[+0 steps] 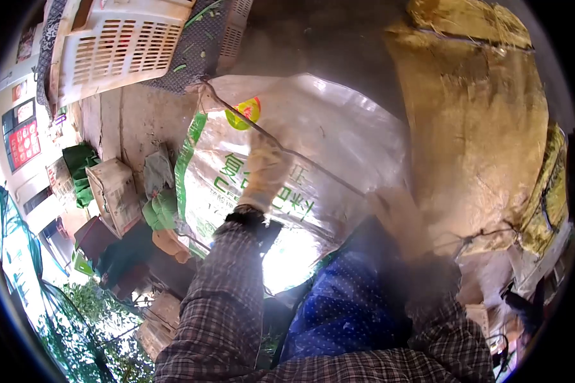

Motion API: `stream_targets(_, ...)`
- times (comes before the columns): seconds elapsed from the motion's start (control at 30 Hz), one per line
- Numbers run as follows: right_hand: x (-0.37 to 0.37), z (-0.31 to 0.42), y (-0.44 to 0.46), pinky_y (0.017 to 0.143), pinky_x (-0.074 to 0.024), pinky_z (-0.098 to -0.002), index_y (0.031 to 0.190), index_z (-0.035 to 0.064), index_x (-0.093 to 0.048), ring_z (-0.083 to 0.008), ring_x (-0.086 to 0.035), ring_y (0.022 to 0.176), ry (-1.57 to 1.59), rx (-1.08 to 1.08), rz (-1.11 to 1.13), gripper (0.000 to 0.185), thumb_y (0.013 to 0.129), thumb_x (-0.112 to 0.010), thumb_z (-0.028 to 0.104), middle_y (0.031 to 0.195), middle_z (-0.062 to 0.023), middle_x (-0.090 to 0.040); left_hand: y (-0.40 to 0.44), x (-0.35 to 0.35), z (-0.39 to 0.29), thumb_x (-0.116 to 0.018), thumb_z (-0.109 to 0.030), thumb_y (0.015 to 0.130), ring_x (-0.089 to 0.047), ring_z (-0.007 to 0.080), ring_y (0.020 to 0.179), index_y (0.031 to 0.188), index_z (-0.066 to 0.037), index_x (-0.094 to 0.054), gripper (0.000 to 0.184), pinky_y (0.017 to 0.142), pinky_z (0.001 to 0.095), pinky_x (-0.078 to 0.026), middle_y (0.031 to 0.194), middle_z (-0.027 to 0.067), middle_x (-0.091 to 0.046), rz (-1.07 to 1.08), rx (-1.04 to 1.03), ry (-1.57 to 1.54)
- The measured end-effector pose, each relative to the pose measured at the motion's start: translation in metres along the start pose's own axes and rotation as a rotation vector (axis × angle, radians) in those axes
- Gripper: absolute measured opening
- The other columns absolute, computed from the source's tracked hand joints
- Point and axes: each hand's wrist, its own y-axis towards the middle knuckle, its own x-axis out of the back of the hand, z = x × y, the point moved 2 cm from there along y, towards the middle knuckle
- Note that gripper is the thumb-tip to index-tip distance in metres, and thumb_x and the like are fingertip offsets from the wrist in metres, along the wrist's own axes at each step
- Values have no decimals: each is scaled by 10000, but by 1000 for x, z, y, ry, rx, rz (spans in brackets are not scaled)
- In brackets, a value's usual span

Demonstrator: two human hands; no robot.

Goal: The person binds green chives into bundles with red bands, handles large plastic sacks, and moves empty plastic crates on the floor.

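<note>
A person in plaid sleeves, seen from their own head, leans over a large pale plastic sack [358,137], which spreads across the middle of the view between the two arms. It has green printed characters, a green edge strip and a round yellow-green mark. A thin cord [329,171] slants across it from upper left toward the right hand.

The left hand [266,167] is over the sack's printing, its far end at the cord. Blur hides its fingers, so I cannot tell whether they are apart or together. The right hand [397,214], blurrier, is by the cord's lower end; whether it grips the cord cannot be told either.

A blue dotted garment [345,306] shows between the arms. At right is a big brown wrapped bundle [476,140]; at upper left, a slatted white crate [121,54].

The sack's creased, shiny skin looks soft and slippery, likely light if empty, though its contents and weight cannot be judged. A gathered edge would probably give a surer hold than the smooth face; the cord looks flexible and easy to pinch
</note>
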Motion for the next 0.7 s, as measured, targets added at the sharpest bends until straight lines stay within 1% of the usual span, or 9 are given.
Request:
stream_targets(0.17,-28,1,-8,625,-471,-477,739,72,-671,-341,-626,671,-473,3,308,270,874,-546,270,712,-132,-652,-36,44,27,-532,-37,860,-540,181,1011,1363,33,-359,536,799,288,-483,1094,106,-567,-130,548,-829)
stream_targets(0.23,-79,-29,-12,650,-495,-485,813,30,-686,-343,-644,700,-649,-140,416,242,844,-532,215,802,-161,-671,-33,43,57,-572,-181,897,-548,167,1007,1417,2,-283,623,842,335,-456,1129,83,-572,-2,631,-975)
stream_targets(0.27,-91,-35,-21,676,-506,-500,861,-9,-680,-359,-648,724,-639,67,179,248,823,-535,189,847,-198,-665,-26,38,75,-542,-257,936,-557,150,987,1392,-22,-355,546,820,328,-459,1139,69,-577,63,626,-1396)
stream_targets(0.3,-105,-45,-32,701,-518,-515,910,-47,-673,-375,-652,749,-658,263,-61,273,801,-538,164,893,-235,-659,-13,42,55,-475,-271,977,-560,131,961,1341,-41,-448,430,808,292,-448,1133,52,-581,68,728,-1221)
stream_targets(0.37,-136,-62,-24,913,-476,-503,1012,-114,-639,-409,-564,1074,-563,-165,215,345,801,-510,126,1056,-301,-614,11,42,42,-421,-294,1002,-544,192,1066,1344,-32,-463,433,962,342,-424,1236,143,-557,183,327,-862)
stream_targets(0.43,-130,-76,-24,725,-482,-466,687,39,-691,-306,-602,716,-607,143,-215,170,705,-574,162,678,-139,-633,35,21,59,-544,-234,934,-530,238,1071,1358,-27,-437,484,946,347,-413,1175,160,-551,56,269,-549)
stream_targets(0.53,-117,-52,-13,678,-493,-457,723,62,-713,-285,-626,736,-586,-5,137,176,721,-565,158,716,-109,-658,52,1,63,-590,-248,907,-530,310,1115,1377,-7,-396,563,952,388,-408,1296,190,-511,59,-34,-94)
stream_targets(0.6,-114,-39,-19,704,-511,-433,746,53,-713,-304,-637,810,-690,-90,24,189,738,-549,147,805,-132,-668,54,-9,82,-543,-347,934,-489,320,1219,1384,16,-376,602,1020,386,-378,1371,219,-456,37,139,-132)
stream_targets(0.7,-94,-42,-35,788,-501,-449,897,41,-688,-349,-619,893,-171,-236,-128,223,755,-564,160,955,-166,-648,70,-3,67,-574,-342,906,-435,356,1275,1405,18,-347,656,1060,381,-338,1374,236,-451,209,251,-24)
